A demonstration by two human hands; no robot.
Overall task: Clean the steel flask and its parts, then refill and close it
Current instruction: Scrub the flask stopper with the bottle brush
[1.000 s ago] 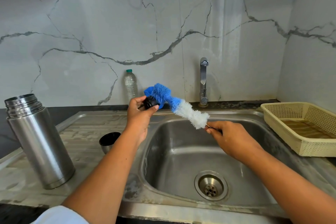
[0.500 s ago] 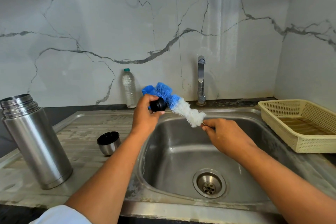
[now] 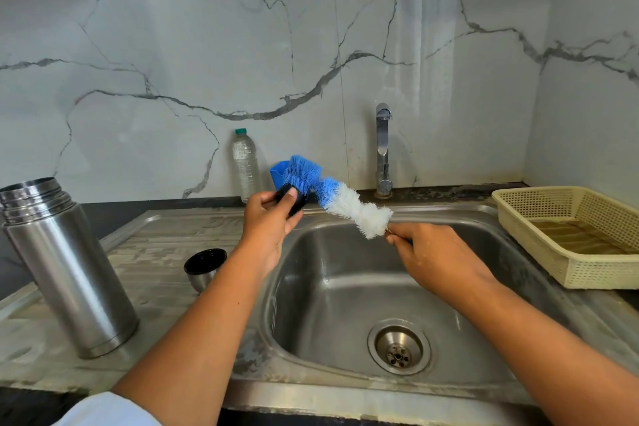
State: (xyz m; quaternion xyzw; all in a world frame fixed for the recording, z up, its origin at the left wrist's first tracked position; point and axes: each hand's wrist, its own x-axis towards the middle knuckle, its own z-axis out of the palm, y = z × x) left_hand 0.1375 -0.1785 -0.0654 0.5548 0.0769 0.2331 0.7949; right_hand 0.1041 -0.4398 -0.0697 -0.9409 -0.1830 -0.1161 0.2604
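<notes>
Head view: left hand (image 3: 268, 228) gripped the black stopper (image 3: 292, 199), right hand (image 3: 435, 259) pinched the brush (image 3: 345, 204) by its handle; flask (image 3: 69, 270) stood left of both. Hard scrubbing could knock the stopper into the sink (image 3: 345, 304) beneath.

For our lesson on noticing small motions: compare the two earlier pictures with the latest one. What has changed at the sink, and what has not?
Little moved. The left hand has turned the black stopper against the brush; its thumb now lies across it. Nothing was taken up or let go: the right hand keeps its grip on the brush handle. The flask and cup stayed put.
</notes>
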